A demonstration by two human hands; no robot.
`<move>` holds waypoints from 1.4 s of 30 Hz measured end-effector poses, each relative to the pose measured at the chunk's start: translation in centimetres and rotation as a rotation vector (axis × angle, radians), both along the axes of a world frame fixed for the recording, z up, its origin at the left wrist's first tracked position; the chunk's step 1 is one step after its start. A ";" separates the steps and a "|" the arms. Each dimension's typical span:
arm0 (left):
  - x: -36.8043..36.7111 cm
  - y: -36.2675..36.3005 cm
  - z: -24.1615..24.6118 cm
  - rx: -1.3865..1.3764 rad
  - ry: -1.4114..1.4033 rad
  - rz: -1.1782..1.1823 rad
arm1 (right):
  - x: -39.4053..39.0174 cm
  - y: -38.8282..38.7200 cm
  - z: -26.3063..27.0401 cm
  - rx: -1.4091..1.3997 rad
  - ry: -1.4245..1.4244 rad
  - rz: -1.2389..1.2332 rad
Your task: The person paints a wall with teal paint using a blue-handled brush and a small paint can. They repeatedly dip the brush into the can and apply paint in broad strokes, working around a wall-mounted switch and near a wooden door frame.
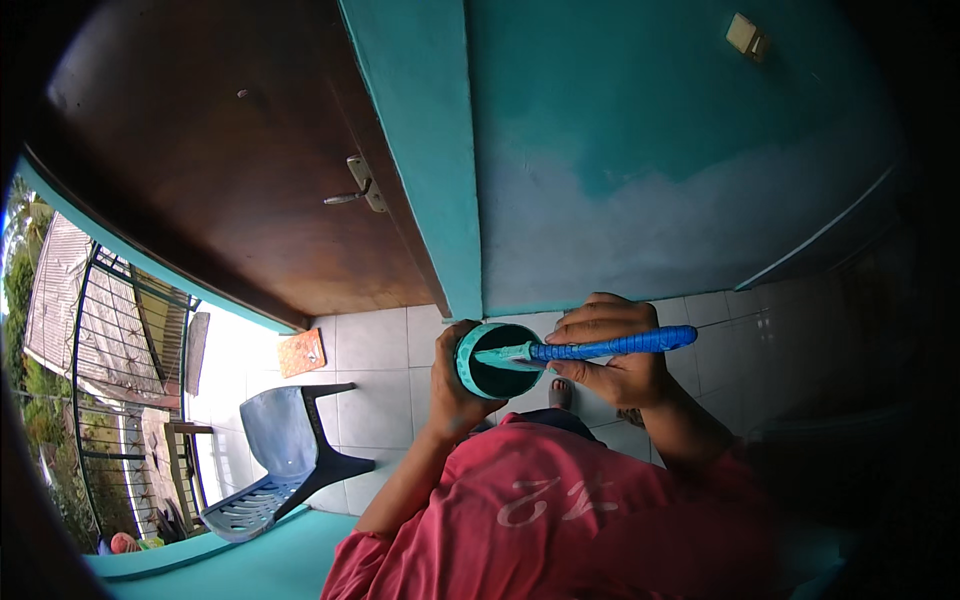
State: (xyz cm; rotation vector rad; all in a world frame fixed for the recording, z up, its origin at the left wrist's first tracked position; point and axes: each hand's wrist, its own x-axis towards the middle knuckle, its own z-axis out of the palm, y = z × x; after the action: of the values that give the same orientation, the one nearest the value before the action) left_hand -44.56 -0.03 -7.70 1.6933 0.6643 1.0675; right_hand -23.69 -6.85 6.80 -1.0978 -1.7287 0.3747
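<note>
My left hand (456,382) is closed around the side of a round paint container (463,361) with teal paint on its rim. In my right hand (619,356) is a paintbrush (615,346) with a blue wrapped handle. The brush lies across the container's opening, its teal-coated head (510,355) over or inside the mouth; whether the bristles touch the paint inside I cannot tell. Ahead of me, the wall (600,150) is teal in its upper part and greyish in its lower part, with an uneven edge between the two.
A brown wooden door (300,150) with a lever handle (352,196) stands at the left, beside a teal frame post (427,150). A blue plastic chair (281,435) and an orange mat (301,352) are on the tiled floor (373,397). A switch or socket (746,36) is on the wall.
</note>
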 end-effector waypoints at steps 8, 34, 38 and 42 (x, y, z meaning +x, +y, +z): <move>0.2 -0.4 1.2 0.048 0.028 0.020 | -3.0 0.8 -1.2 -0.070 -0.171 -0.112; 0.6 -0.5 0.6 0.166 0.132 0.363 | -4.3 2.1 -4.6 -0.444 0.769 -0.379; 0.2 -0.2 0.3 0.262 0.197 0.408 | -4.1 2.0 -5.3 -0.562 1.061 -0.405; -0.3 -0.3 0.0 0.219 0.166 0.391 | -3.6 1.9 -5.8 -0.383 0.838 -0.410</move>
State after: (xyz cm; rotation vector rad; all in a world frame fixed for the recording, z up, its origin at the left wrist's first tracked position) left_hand -44.88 -0.32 -7.73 1.9018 1.0486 1.3181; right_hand -27.25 -4.98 0.97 -1.2800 -0.6887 0.7880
